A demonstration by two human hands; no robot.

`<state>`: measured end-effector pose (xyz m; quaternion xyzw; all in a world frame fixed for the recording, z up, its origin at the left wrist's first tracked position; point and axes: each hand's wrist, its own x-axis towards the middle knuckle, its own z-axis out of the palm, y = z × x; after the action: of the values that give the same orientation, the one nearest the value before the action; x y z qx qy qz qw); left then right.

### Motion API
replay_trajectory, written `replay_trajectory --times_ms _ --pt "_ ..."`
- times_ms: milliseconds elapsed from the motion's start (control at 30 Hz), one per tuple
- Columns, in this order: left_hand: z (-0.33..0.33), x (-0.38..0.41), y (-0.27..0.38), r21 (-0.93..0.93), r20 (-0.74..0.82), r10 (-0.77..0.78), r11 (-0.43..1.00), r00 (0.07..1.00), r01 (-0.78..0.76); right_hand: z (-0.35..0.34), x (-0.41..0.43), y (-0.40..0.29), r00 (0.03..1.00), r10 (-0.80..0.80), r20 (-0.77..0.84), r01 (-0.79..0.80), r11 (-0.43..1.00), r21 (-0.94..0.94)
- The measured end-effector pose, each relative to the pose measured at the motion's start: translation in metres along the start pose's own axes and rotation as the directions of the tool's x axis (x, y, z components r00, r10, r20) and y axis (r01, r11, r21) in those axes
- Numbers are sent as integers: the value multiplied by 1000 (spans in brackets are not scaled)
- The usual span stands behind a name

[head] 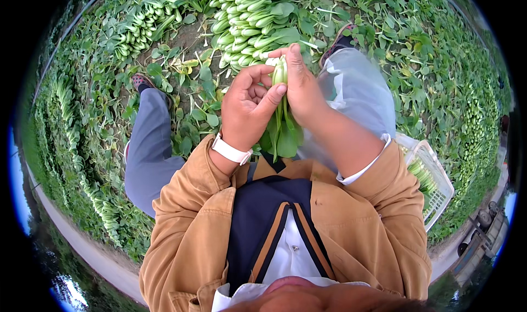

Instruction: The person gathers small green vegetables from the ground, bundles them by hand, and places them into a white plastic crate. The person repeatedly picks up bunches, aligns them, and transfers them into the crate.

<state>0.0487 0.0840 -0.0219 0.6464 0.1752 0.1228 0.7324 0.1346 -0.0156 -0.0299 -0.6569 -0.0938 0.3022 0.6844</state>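
Between my two hands is a head of leafy greens, like bok choy (280, 73), its pale stem end pointing away from me and its leaves hanging toward my chest. My left hand (257, 102), with a white watch band on its wrist, pinches the stalks between thumb and fingers. My right hand (302, 81) lies along the other side of the stalks, its fingers partly hidden behind them. Just beyond my hands lies a large pile of the same greens (247, 24), stem ends mostly to the left.
A smaller pile of greens (140, 32) lies at the upper left. A white plastic crate (446, 184) holding greens stands by my right side. Loose leaves cover the soil around my feet. Rows of greens (99, 201) run at the far left and right. A vehicle (479, 238) stands at the lower right.
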Motion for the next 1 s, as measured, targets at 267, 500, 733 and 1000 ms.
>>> replay_trajectory --times_ms 267,500,733,1000 --pt "1 -2 3 413 115 202 881 973 -232 0 -1 -5 1000 12 -28 -7 985 170" --pt "12 2 -2 402 54 215 889 975 -218 9 2 1 997 11 -76 10 964 265" --pt "-67 54 -81 163 -152 83 985 985 -57 -18 19 -13 961 -151 -232 138 988 -69" --pt "-194 66 -285 961 -2 -263 266 965 74 0 9 -36 999 34 30 -33 999 -38"
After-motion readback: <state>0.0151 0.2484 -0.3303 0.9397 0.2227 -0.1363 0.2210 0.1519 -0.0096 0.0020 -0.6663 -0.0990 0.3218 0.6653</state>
